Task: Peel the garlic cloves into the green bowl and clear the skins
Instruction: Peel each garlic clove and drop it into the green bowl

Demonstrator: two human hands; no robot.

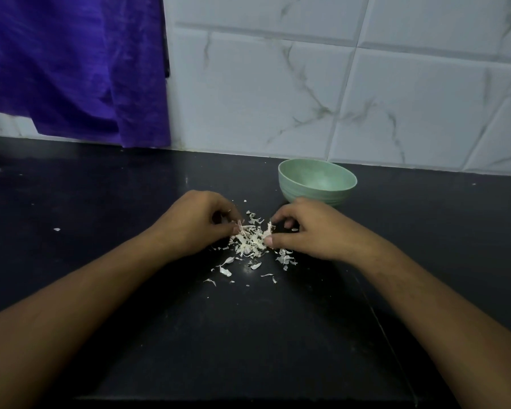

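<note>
Plainly the skins (252,242) are papery, near weightless and apt to scatter. They lie heaped on the counter (101,202) just near-left of the bowl (289,187). The left hand (196,222) and right hand (310,228), fingers curled, pinch the heap's opposite edges; squeezing inward from both sides looks best.

Left hand (201,222): your fingers are curled, pinching the left edge of the garlic skins (252,242).
Right hand (307,228): your thumb and curled forefinger pinch the right edge.
Skins: heaped between your hands, with loose flakes scattered nearer you on the black counter (101,202).
Green bowl (291,188): upright, just behind your right hand.
Backdrop: white tiles (337,84) and a purple cloth (71,69) hanging upper left.
</note>
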